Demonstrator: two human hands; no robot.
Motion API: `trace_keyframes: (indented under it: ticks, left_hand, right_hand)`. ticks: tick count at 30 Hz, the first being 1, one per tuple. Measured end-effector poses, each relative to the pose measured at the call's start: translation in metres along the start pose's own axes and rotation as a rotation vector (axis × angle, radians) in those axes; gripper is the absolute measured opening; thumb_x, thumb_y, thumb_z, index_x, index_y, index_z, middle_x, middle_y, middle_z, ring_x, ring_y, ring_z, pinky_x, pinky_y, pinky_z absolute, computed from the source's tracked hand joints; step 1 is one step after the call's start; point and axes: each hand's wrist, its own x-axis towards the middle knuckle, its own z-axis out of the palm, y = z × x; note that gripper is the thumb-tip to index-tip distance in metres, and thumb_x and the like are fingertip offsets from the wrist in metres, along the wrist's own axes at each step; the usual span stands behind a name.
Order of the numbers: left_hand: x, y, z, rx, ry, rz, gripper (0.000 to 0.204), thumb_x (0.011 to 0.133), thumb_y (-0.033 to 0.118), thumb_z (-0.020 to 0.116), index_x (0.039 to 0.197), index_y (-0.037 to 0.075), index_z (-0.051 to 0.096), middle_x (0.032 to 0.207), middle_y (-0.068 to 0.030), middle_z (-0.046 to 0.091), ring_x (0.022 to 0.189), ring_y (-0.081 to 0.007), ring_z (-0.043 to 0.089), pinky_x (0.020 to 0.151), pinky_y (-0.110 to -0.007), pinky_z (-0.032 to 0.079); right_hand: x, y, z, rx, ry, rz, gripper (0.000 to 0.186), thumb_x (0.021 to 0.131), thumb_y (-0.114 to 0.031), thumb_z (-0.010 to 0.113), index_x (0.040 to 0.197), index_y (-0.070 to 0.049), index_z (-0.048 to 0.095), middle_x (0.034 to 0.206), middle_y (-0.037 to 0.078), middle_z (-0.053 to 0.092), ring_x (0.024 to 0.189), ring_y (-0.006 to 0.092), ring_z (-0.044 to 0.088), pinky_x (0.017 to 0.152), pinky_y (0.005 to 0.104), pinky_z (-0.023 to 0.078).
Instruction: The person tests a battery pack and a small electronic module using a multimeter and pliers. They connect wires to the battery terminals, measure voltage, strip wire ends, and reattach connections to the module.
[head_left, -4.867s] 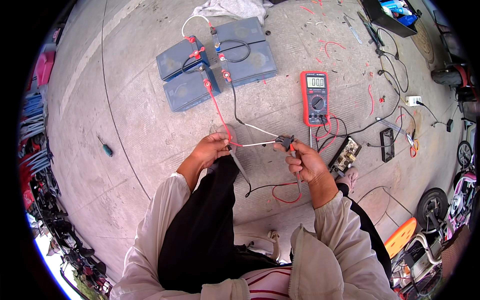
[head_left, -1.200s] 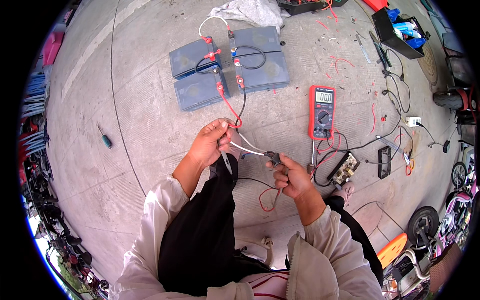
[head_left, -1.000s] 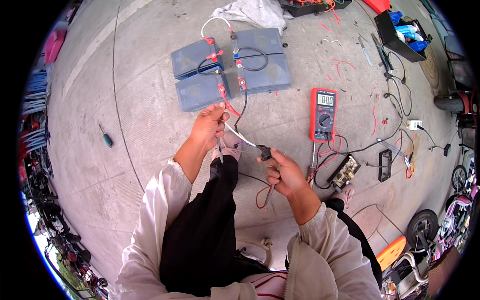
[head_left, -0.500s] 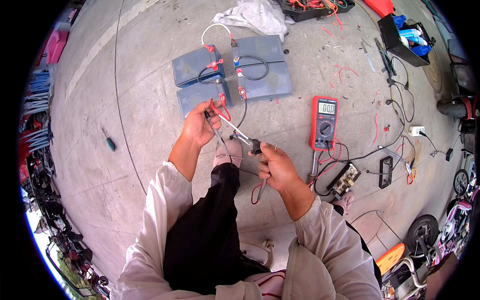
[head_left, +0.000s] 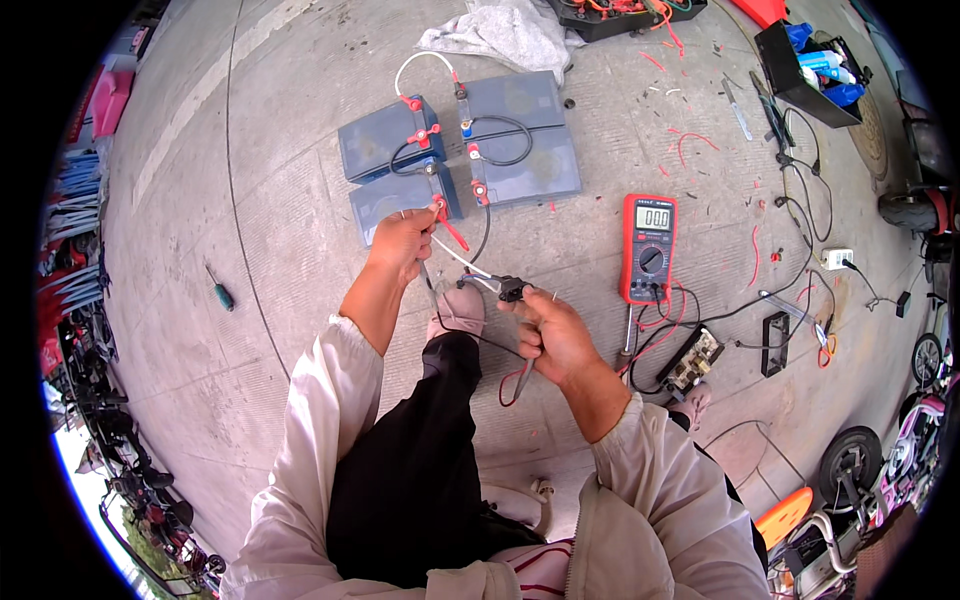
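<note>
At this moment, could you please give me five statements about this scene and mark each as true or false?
1. The right hand holds a black connector. True.
2. The screwdriver lies left of the left hand. True.
3. The left hand holds nothing. False: it holds a grey test probe.
4. The multimeter lies right of the four batteries. True.
5. The batteries stand on a table. False: they stand on the concrete floor.

The person wears a loose, off-white jacket, its long sleeves creased and puffed, gathered at the wrists into ruched cuffs. A toothed zip edges the open front on the right. Near the waist, a white shirt with dark red stripes shows between the jacket's halves. The trousers are plain black, and the shoes are pale pink
</note>
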Motion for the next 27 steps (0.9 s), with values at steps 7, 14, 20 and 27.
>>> trace_keyframes:
  ticks: [7,14,20,27]
  left_hand:
    - [0.017,0.001,-0.001,0.115,0.001,-0.117,0.023,0.089,0.017,0.067,0.073,0.007,0.054,0.066,0.0015,0.048,0.046,-0.0045,0.03,0.04,-0.023,0.02]
    - [0.022,0.007,-0.005,0.145,0.004,-0.129,0.018,0.089,0.015,0.066,0.077,0.004,0.059,0.067,-0.0008,0.049,0.047,-0.0061,0.032,0.04,-0.023,0.021]
    - [0.025,0.011,-0.003,0.148,0.025,-0.175,0.018,0.088,0.014,0.067,0.076,0.003,0.059,0.066,-0.0017,0.05,0.049,-0.007,0.033,0.04,-0.023,0.021]
    - [0.035,0.009,-0.006,0.065,0.084,-0.213,0.013,0.086,0.01,0.068,0.078,0.004,0.06,0.066,-0.0024,0.051,0.05,-0.0064,0.036,0.041,-0.021,0.024]
  right_hand:
    - [-0.005,0.001,-0.004,-0.011,-0.014,0.011,0.019,0.098,-0.027,0.05,0.107,-0.01,0.053,0.099,0.003,0.064,0.054,0.0062,0.031,0.045,0.0213,0.028]
    - [-0.003,0.003,-0.006,0.092,-0.016,0.004,0.019,0.094,-0.017,0.054,0.109,-0.006,0.054,0.091,0.003,0.058,0.057,0.0071,0.035,0.047,0.0231,0.031]
    - [0.003,0.022,-0.02,0.108,-0.021,-0.147,0.026,0.085,-0.002,0.053,0.111,-0.001,0.054,0.087,0.004,0.055,0.067,0.0126,0.047,0.057,0.028,0.043]
    - [-0.03,0.028,-0.026,-0.296,0.07,-0.004,0.026,0.092,-0.014,0.054,0.115,-0.001,0.05,0.092,0.008,0.057,0.08,0.0171,0.056,0.072,0.034,0.049]
